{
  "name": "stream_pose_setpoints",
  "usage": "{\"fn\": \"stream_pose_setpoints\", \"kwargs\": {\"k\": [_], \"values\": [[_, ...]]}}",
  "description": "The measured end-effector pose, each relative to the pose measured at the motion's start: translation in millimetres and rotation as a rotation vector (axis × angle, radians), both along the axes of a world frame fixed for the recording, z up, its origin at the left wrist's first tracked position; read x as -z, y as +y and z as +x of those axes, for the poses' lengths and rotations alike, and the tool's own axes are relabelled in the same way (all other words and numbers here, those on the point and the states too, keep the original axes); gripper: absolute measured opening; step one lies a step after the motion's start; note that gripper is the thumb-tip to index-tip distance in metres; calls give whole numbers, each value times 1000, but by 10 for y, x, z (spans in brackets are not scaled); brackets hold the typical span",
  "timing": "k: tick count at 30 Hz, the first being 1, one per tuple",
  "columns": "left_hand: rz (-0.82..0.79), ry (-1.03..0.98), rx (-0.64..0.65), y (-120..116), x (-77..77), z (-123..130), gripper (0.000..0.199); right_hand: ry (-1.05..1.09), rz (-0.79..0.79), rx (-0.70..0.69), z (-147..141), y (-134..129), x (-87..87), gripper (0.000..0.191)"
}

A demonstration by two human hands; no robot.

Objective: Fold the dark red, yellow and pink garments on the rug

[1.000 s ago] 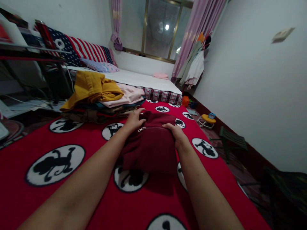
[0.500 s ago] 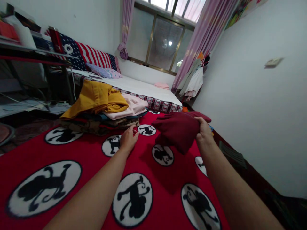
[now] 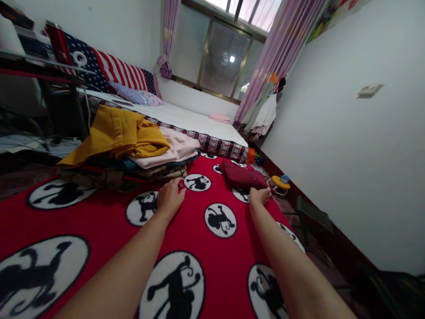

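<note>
A folded dark red garment [image 3: 244, 175] lies on the red blanket [image 3: 195, 226], which has black monkey figures in white circles. At the garment's near right corner is my right hand [image 3: 260, 195], its fingers closed on the edge; the fingertips are partly hidden. My left hand [image 3: 170, 197] rests palm down on the blanket, thumb apart from the fingers, with nothing in it. Just beyond and left of it stands a pile of folded clothes, with a mustard-yellow garment [image 3: 114, 133] and a pale pink one [image 3: 177, 144] on top.
A white-topped bed [image 3: 192, 119] with pillows runs below the window. At left stands a cluttered desk [image 3: 36, 66] with a red flask. Past the blanket's right edge are a yellow stool [image 3: 280, 182], a dark green folding chair [image 3: 314, 212] and the white wall.
The dark red garment, held up off the blanket before, now lies flat farther away. My right hand has come down with it. My left hand stays by the pile.
</note>
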State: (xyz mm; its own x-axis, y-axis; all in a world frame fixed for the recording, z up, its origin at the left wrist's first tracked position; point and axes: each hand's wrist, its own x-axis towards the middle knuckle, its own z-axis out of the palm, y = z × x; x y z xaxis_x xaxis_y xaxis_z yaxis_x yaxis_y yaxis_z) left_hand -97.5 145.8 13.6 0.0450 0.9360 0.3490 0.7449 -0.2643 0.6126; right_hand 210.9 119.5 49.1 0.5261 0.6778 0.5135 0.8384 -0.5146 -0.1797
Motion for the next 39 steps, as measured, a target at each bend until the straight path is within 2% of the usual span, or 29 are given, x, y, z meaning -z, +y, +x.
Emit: {"fn": "stream_pose_setpoints", "kwargs": {"k": [2, 4, 9, 12, 14, 16, 20, 22, 23, 25, 29, 32, 34, 39], "values": [[7, 13, 3, -3, 2, 1, 33, 48, 44, 113, -63, -37, 96, 69], [8, 31, 4, -6, 4, 1, 31, 36, 21, 79, -98, 0, 84, 72], [5, 62, 2, -11, 3, 5, 30, -219, -299, -322, -108, 225, -60, 83], [14, 71, -1, -13, 5, 11, 29, -137, -339, -467, -105, 323, -96, 78], [12, 75, -7, -15, 7, 15, 29, -24, -303, -443, -92, 374, -151, 58], [9, 79, -11, -18, 7, 20, 29, 48, -230, -337, -56, 434, -274, 41], [4, 97, -20, -20, 2, 29, 27, 136, -49, -66, 52, 587, -625, 52], [2, 99, -23, -17, 1, 32, 26, 166, 0, -1, 53, 636, -703, 57], [3, 97, -22, -15, 3, 33, 26, 173, 12, -2, 23, 641, -687, 58], [5, 92, -17, -10, 6, 33, 25, 176, 3, -82, -103, 607, -538, 56], [-1, 94, -9, -10, 5, 33, 23, 128, -126, -389, -486, 417, 1, 45], [0, 96, -3, -17, 1, 28, 22, 36, -280, -519, -694, 270, 267, 54], [2, 102, 2, -22, 4, 22, 22, 12, -358, -533, -762, 190, 317, 58], [8, 106, 22, -31, 18, 7, 21, 21, -433, -506, -840, 20, 291, 59]]}}
